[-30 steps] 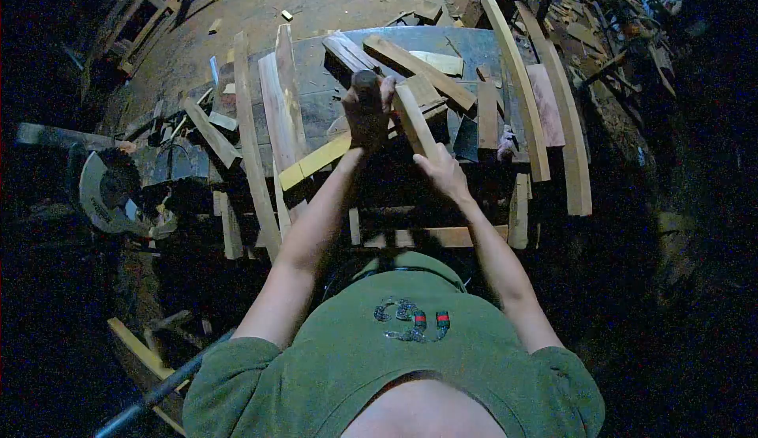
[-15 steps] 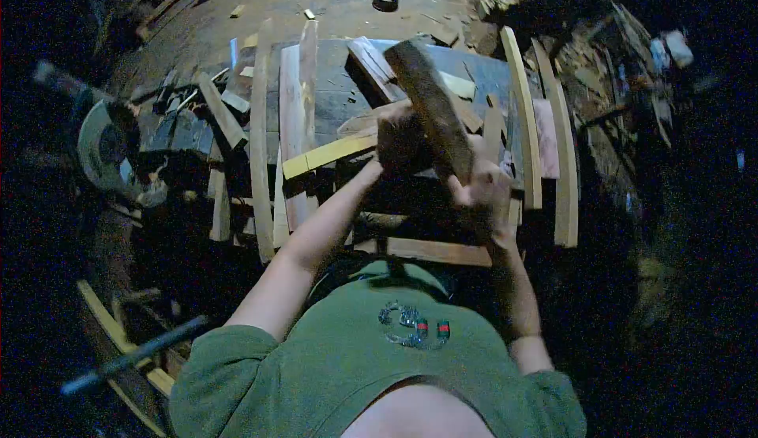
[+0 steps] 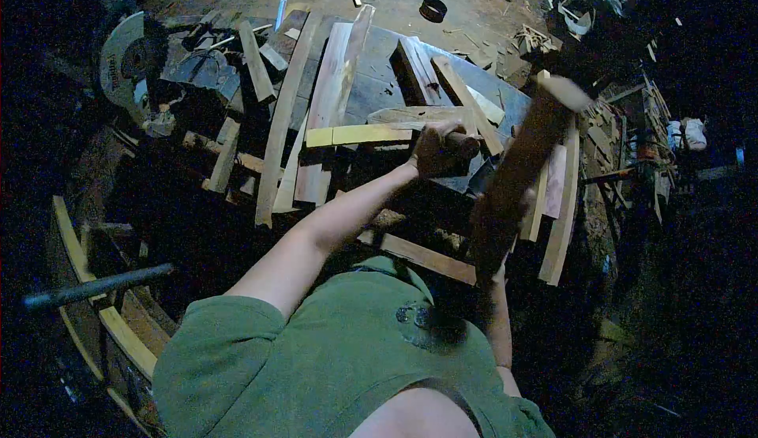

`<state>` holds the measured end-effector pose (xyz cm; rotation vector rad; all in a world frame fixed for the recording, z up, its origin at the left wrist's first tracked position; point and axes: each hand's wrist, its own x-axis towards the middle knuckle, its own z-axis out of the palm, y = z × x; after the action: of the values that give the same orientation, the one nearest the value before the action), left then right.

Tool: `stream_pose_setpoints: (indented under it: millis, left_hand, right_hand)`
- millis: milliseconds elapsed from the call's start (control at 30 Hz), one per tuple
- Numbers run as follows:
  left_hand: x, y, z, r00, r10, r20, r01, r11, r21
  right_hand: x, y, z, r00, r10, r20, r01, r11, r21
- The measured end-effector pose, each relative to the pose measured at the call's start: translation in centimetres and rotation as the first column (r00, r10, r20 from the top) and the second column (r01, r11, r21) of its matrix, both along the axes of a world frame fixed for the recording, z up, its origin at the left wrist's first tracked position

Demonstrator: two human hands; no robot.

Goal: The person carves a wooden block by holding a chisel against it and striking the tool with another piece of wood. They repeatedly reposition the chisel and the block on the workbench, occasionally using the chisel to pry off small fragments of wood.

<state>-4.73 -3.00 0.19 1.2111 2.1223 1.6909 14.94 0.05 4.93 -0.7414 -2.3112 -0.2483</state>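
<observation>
My right hand point(image 3: 517, 205), dark and partly hidden, is wrapped round the lower part of a thick wooden block point(image 3: 530, 150). The block is tilted up to the right, blurred by motion, with its pale end face at the top. My left hand point(image 3: 442, 150) is closed in a fist over the near side of the bench, beside the right end of a yellow wooden strip point(image 3: 359, 135). What the fist holds is too dark to make out. Just behind it lies a short flat board point(image 3: 418, 116), and a slanting wooden strip point(image 3: 467, 106) is close to its right.
Long boards point(image 3: 288, 118) and pale planks point(image 3: 335, 91) lie across the bench on the left, with more strips point(image 3: 562, 225) on the right. A circular saw blade point(image 3: 130, 63) stands at far left. Beyond the bench, a black ring point(image 3: 433, 9) is on the floor among wood scraps.
The thick block has swung from in front of my left hand to the right, with my right hand. My left hand stays by the yellow strip. The whole view has turned.
</observation>
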Motion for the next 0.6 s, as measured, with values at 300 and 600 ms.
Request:
stream_pose_setpoints:
  millis: [300,600]
  left_hand:
    - [-2.6,1.0,-0.2,0.921,0.304,0.243,-0.344,0.928,0.142]
    - [-6.8,0.4,0.1,0.693,0.236,0.681,-0.590,0.728,0.348]
  right_hand:
    - [-0.7,-0.2,1.6,0.911,0.071,-0.407,-0.403,0.363,-0.840]
    - [-3.0,2.8,-7.8,0.983,0.150,-0.103,-0.141,0.268,-0.953]
